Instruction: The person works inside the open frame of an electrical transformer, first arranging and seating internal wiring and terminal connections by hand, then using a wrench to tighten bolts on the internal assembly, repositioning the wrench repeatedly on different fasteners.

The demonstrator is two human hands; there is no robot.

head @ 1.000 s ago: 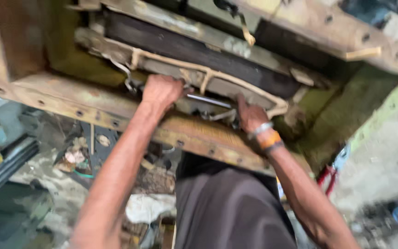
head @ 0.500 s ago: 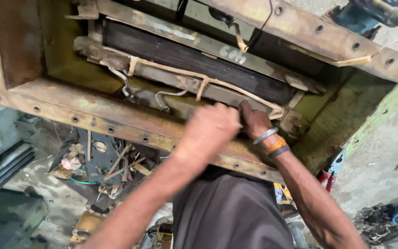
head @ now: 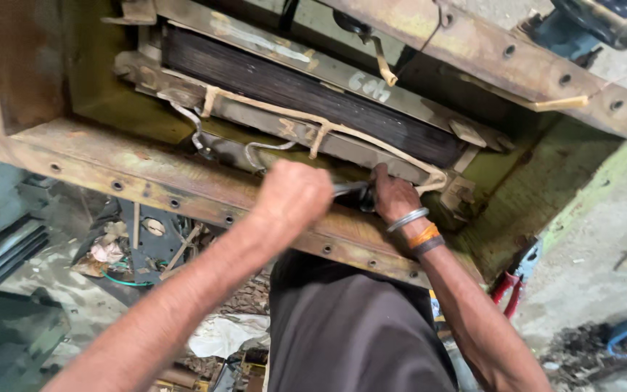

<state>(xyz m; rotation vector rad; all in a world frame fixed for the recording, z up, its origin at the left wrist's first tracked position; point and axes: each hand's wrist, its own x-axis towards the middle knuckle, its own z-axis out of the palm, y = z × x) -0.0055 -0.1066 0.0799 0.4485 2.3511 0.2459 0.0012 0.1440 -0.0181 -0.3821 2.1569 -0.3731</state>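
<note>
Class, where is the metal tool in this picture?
In the head view, the metal tool sits centre frame, between the left hand and right hand, above the rusty frame rail.

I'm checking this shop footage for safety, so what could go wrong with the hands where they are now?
1. Both hands work bare: the left hand grips a metal tool that could slip and drive knuckles into the rusty steel frame.
2. The right hand sits close to the tool's head, so it might get pinched.
3. The wrist bangles may snag on the loose tan straps.
</note>
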